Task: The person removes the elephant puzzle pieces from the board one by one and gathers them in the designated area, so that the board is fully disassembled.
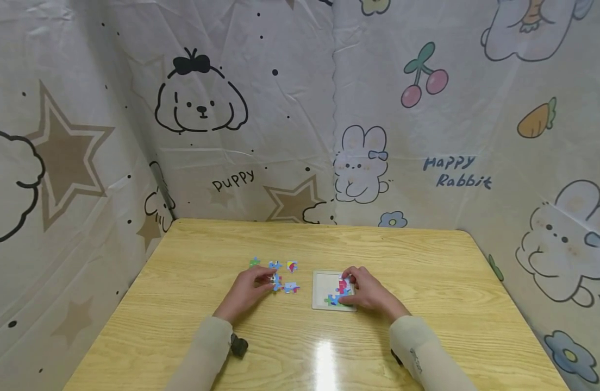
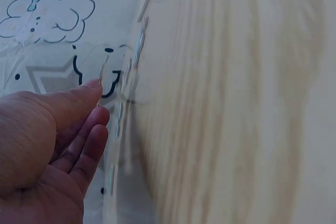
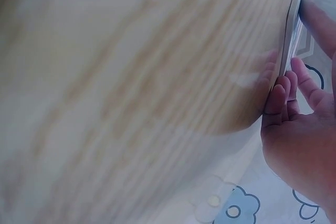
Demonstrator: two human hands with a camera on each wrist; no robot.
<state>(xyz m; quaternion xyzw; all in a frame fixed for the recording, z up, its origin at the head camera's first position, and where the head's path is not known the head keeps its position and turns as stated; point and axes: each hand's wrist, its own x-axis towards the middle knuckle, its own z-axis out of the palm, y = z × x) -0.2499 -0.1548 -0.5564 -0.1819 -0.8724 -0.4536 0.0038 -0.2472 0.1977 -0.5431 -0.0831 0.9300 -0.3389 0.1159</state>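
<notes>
My left hand pinches a thin puzzle piece between thumb and fingers, seen edge-on in the left wrist view. It hovers by several loose puzzle pieces on the table, among them a green piece, a yellow and red piece and a pale blue piece. To their right lies a square puzzle tray, with joined pink and blue pieces along its right and lower sides. My right hand rests over the tray's right edge, thumb and fingers spread and touching it; its fingertips partly cover the pieces.
The wood-grain table runs back to a patterned cloth wall, with cloth at both sides too. A small black device sits at the left cuff. Light glares off the tabletop near the front.
</notes>
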